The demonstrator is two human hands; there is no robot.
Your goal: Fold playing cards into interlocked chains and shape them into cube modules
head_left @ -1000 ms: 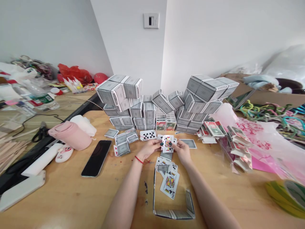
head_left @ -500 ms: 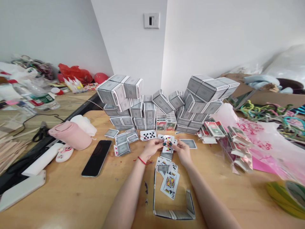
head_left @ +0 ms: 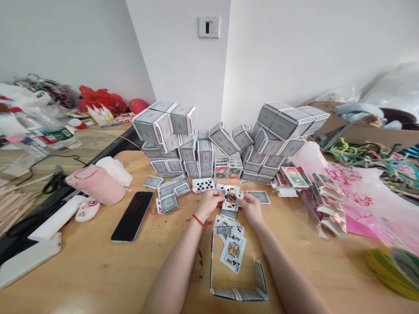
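Between my two hands is a playing card (head_left: 231, 199), a face card with its picture side up. My left hand (head_left: 212, 202), with a red string at the wrist, pinches its left edge. The fingers of my right hand (head_left: 251, 207) are closed on its right edge. Below it lie loose cards, among them a king of clubs (head_left: 233, 253) turned face up. They rest partly inside a frame of folded cards (head_left: 238, 295) open at one side. A ten-type spade card (head_left: 203, 185) lies left of the hands, and a face-down card (head_left: 260, 197) to the right.
Stacked blocks of folded cards (head_left: 165, 124) stand at the back, with a matching stack (head_left: 288, 126) on the right. A black phone (head_left: 132, 216) and a pink roll (head_left: 96, 183) lie left. Card boxes (head_left: 294, 178), a plastic bag (head_left: 356, 187) and yellow tape (head_left: 389, 270) are right.
Both hands stay in nearly the same place, still holding the face card. The card's tilt has shifted slightly, and the view has moved a little.
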